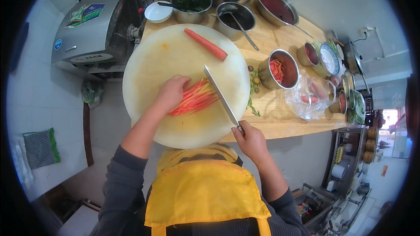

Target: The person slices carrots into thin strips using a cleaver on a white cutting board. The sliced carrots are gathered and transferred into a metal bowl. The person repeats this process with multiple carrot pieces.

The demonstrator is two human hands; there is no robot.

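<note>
My right hand (252, 139) grips the handle of a kitchen knife (221, 97). Its long blade slants over the round cutting board (144, 68), with the edge beside the right end of a bundle of shredded carrot (195, 100). The shreds lie roughly lengthwise, orange-red with some yellow strands. On their left side my left hand (173, 92) is closed down over the bundle, its fingertips partly hidden. A whole peeled carrot (206, 44) rests near the board's far edge, apart from both hands.
Right of the board stands a steel pot (288, 72) with carrot shreds, near green scraps (254, 105) and a plastic bag (306, 100) holding carrots. Steel bowls, including one with a ladle (244, 32), and a white bowl (158, 12) line the back. A grey machine (88, 26) stands left.
</note>
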